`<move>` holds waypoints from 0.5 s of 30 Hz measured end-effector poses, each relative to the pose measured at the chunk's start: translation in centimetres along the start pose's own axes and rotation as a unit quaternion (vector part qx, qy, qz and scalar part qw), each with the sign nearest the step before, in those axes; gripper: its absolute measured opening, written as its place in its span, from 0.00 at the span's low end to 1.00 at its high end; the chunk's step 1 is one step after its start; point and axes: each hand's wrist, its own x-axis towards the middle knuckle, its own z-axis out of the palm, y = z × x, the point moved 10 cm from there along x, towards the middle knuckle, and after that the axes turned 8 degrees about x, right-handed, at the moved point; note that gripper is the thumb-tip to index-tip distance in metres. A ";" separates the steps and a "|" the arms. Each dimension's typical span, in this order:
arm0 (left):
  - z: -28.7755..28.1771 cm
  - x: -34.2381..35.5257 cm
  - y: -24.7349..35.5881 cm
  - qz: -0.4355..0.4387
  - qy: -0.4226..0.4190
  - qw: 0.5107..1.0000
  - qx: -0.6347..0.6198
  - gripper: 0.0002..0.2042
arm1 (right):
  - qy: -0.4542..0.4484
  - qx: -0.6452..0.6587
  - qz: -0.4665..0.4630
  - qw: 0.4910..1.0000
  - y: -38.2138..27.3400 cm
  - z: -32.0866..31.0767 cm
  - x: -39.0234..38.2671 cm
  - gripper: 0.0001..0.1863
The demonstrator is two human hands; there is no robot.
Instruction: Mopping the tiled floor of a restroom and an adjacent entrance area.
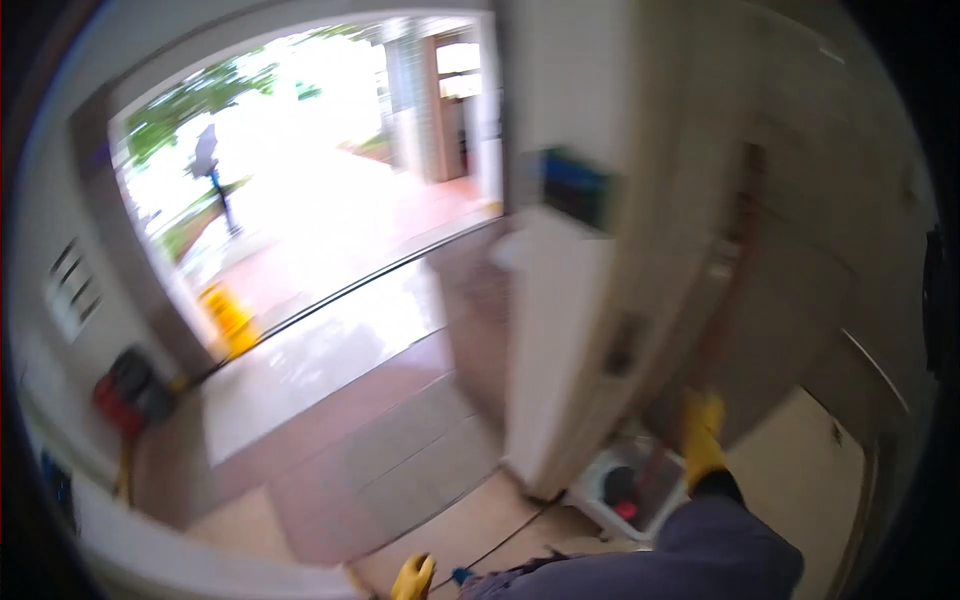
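Observation:
My right hand (703,440), in a yellow glove, reaches forward at the lower right. Motion blur smears its fingers, and I cannot tell whether they grip anything. Right beside it a reddish-brown pole (735,270) slants down past a grey-brown panel. Just left of this hand stands a white tub (590,497) on the floor, with a dark round thing (618,487) and a small red piece (626,510) inside. My left hand (412,578), also yellow-gloved, shows only partly at the lower edge. Its fingers look curled; what they hold, if anything, is hidden.
A white door frame (570,330) rises left of the tub. Grey mats (420,440) lie before a wide doorway. Near its threshold stands a yellow floor sign (229,320); red and black objects (135,390) are by the left wall. A dark cable (515,530) crosses the floor.

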 end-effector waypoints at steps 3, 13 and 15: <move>-1.6 1.2 2.6 -0.124 -0.028 0.939 -0.319 0.20 | 0.012 0.312 0.062 0.948 24.8 2.9 4.1 0.35; -1.9 13.4 16.4 -0.092 -0.201 0.874 -0.432 0.16 | -0.709 0.264 0.214 0.617 -11.1 44.9 -41.3 0.24; -4.1 14.9 22.3 -0.016 -0.099 0.915 -0.390 0.13 | -0.678 0.199 0.124 0.696 -12.9 50.0 -40.2 0.23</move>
